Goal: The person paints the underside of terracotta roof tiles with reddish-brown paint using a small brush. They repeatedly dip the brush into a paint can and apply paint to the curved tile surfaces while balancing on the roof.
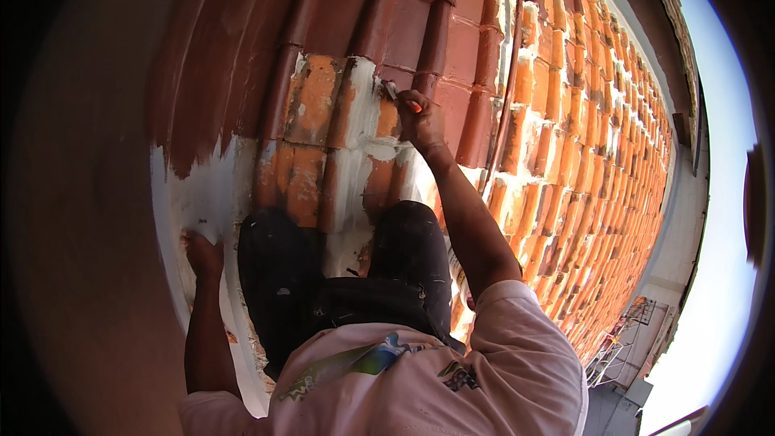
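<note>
My right hand [421,123] is closed around a paintbrush [392,90] with an orange-red handle end. The brush head meets the roof tiles where dark red paint borders a bare, white-smeared tile ridge [361,101]. Orange unpainted tiles [312,101] lie just left of that ridge. Low on the left, my left hand [203,255] rests against a white-coated band [194,198] along the wall. Its fingers look spread on the surface, partly in shadow, and nothing shows in them.
Dark red painted tiles [404,28] cover the slope ahead. Rows of orange tiles with white patches [589,161] run off to the right, past a thin reddish cable [508,89]. My knees [410,234] are on the tiles. Beyond the roof's right edge are a metal frame [617,347] and sky.
</note>
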Demonstrator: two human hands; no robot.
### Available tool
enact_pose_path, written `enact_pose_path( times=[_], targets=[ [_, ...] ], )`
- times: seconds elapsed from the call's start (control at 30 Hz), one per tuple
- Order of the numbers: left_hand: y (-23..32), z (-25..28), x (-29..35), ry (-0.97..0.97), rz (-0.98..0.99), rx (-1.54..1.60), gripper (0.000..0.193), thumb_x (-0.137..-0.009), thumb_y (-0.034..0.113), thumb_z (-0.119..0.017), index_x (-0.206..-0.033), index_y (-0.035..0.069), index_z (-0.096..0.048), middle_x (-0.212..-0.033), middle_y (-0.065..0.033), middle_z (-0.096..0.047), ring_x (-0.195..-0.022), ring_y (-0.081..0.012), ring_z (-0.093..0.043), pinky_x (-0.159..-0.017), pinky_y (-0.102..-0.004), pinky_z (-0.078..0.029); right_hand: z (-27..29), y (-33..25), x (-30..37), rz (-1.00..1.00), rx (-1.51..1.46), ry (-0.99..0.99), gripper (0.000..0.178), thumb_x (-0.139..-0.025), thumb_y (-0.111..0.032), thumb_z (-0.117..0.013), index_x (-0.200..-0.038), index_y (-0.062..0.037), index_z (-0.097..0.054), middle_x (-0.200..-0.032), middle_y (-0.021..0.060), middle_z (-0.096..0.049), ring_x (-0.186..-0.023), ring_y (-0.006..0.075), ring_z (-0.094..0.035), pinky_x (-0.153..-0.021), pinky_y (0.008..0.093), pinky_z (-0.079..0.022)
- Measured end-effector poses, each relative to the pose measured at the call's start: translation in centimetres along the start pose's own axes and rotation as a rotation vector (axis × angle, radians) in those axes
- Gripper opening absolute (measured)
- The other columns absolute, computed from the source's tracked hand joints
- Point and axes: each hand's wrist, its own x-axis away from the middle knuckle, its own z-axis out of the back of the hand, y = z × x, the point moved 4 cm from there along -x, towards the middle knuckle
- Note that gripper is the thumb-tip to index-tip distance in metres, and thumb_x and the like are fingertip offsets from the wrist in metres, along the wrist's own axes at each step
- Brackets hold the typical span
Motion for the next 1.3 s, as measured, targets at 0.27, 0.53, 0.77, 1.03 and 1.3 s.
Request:
enact_pose_path(
  times=[0.27,0.53,0.77,1.03,1.3],
  targets=[
    [1.1,1.2,0.0,-0.010,0.026,-0.041,0.113,-0.073,0.022,-0.098,-0.149,-0.024,-0.028,-0.128,-0.0395,-0.063,-0.108,-0.0487,-0.072,-0.094,-0.0494,-0.061,10.2,6.2,-1.8,-0.448,-0.537,0.566,0.009,-0.098,-0.013,-0.075,-0.096,-0.0046,-0.072,-0.082,0.0092,-0.074,-0.076,0.0189,-0.074,-0.060,0.0329,-0.058],
    [0.7,1.1,-0.3,-0.003,-0.019,-0.070,0.114,-0.072,0.024,-0.099,-0.148,-0.025,-0.029,-0.136,-0.0418,-0.057,-0.117,-0.0510,-0.068,-0.098,-0.0490,-0.060,6.6,0.8,9.0,0.221,0.266,0.021,0.019,-0.092,-0.012,-0.076,-0.110,-0.0090,-0.073,-0.107,0.0141,-0.078,-0.096,0.0401,-0.073,-0.084,0.0481,-0.060],
    [0.9,1.2,-1.2,-0.052,-0.078,-0.159,0.107,-0.073,0.030,-0.098,-0.142,-0.025,-0.037,-0.133,-0.0393,-0.060,-0.114,-0.0508,-0.069,-0.097,-0.0520,-0.059,21.9,-5.4,23.7,-0.307,-0.062,0.277,0.018,-0.099,-0.014,-0.077,-0.111,0.0003,-0.077,-0.101,0.0084,-0.080,-0.093,0.0151,-0.073,-0.081,0.0307,-0.058],
    [0.6,1.9,-2.4,-0.060,-0.217,-0.284,0.057,-0.075,0.042,-0.096,-0.089,-0.009,-0.074,-0.094,-0.0294,-0.076,-0.089,-0.0487,-0.076,-0.080,-0.0552,-0.061,34.3,-1.7,39.4,-0.969,0.227,0.389,0.023,-0.091,-0.021,-0.080,-0.091,0.0014,-0.075,-0.078,0.0056,-0.075,-0.064,0.0122,-0.066,-0.060,0.0282,-0.052],
    [1.1,2.2,-3.0,-0.087,-0.278,-0.286,0.058,-0.072,0.040,-0.099,-0.091,-0.009,-0.075,-0.094,-0.0273,-0.077,-0.089,-0.0460,-0.076,-0.079,-0.0526,-0.060,27.1,10.0,46.7,-0.940,0.139,0.435,0.021,-0.091,-0.021,-0.082,-0.085,-0.0027,-0.072,-0.072,0.0045,-0.070,-0.059,0.0117,-0.064,-0.054,0.0293,-0.052]
  ],
)
